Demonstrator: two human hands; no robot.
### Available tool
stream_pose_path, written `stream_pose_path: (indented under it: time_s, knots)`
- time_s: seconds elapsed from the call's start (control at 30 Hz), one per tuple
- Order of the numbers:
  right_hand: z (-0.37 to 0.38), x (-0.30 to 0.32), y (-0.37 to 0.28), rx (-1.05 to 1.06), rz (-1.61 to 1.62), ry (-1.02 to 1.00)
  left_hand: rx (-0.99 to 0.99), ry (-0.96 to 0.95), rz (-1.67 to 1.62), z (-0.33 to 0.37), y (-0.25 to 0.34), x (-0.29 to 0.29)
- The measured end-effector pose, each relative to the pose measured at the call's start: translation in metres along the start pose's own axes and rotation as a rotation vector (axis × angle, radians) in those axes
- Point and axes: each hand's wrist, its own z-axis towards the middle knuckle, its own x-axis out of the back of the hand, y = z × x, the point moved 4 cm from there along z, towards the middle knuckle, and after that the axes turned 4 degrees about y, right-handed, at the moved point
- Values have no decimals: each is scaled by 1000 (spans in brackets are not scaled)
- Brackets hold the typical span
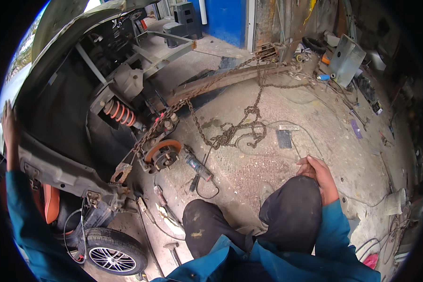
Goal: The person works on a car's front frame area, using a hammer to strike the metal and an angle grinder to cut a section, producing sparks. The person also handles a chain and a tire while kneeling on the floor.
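our left hand (10, 128) lies on the edge of the car (56, 162) at far left, fingers straight and close together, palm to the metal; we see it touching there but gripping nothing. our right hand (318, 173) is at the outer side of our right knee (291, 202), half open with the fingers loosely bent, and we see nothing in it.

the car takes up the left side of our view, its wheel arch bare. in the arch we see an orange spring (120, 113) and, below it, a rusty disc (162, 152). a chain (232, 134) slants from beside the disc up over a beam (221, 82), and part of it lies heaped on the floor (296, 105) ahead of us. between the disc and our left knee (203, 223) a grinder (198, 167) lies on its side, its cord (215, 191) curling just beside it. a hammer (173, 251) lies left of that knee, and farther left we have a wheel (113, 258). beyond the beam stands a blue door (224, 23).
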Motion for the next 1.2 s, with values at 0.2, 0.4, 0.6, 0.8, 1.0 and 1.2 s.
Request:
stream_pose_path:
  time_s: [0.2, 0.4, 0.6, 0.8, 1.0, 1.2]
  knots:
    - [127, 32, 68, -152, 34, 81, -434, 139, -523, -109, 296, 161]
    - [234, 28, 98, -266, -33, 12, -406, -338, -980, -136, 565, 165]
    - [373, 36, 103, -235, -244, -37, -392, -588, -952, -123, 761, 91]
    - [555, 56, 117, -155, -368, 114, -260, -924, -661, -110, 836, 48]
    - [726, 59, 88, -12, -721, 387, -245, -1056, -565, -115, 837, 41]
    - [809, 39, 10, 318, -325, 511, -240, -974, -563, -117, 842, 40]
